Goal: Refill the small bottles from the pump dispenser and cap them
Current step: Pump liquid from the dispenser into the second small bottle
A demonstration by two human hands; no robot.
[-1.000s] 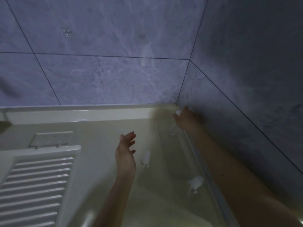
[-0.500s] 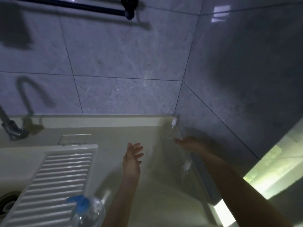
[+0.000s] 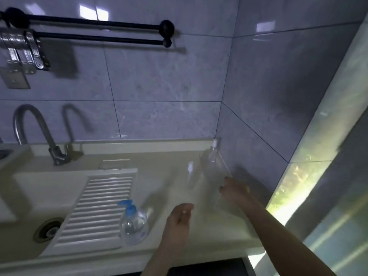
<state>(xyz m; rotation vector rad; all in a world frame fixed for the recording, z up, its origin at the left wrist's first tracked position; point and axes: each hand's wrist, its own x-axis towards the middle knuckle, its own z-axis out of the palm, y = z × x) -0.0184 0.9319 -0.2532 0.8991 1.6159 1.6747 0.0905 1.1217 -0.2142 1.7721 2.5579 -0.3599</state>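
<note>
Both hands are hovering apart over the pale counter point(image 3: 169, 162): the left hand point(image 3: 180, 218) loosely curled and holding nothing, the right hand point(image 3: 236, 189) blurred (grip unclear). The blue-topped pump dispenser point(image 3: 134, 224) is standing front-left; two small bottles point(image 3: 190, 177) are sitting behind.

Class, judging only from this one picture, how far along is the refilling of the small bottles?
Barely begun. Nothing looks done: the small bottles and stand clear, apparently empty. In hand: the right hand reaches near them, its grip blurred; the left hand holds nothing. Left: the pump dispenser stands untouched, so filling and capping remain.
</note>
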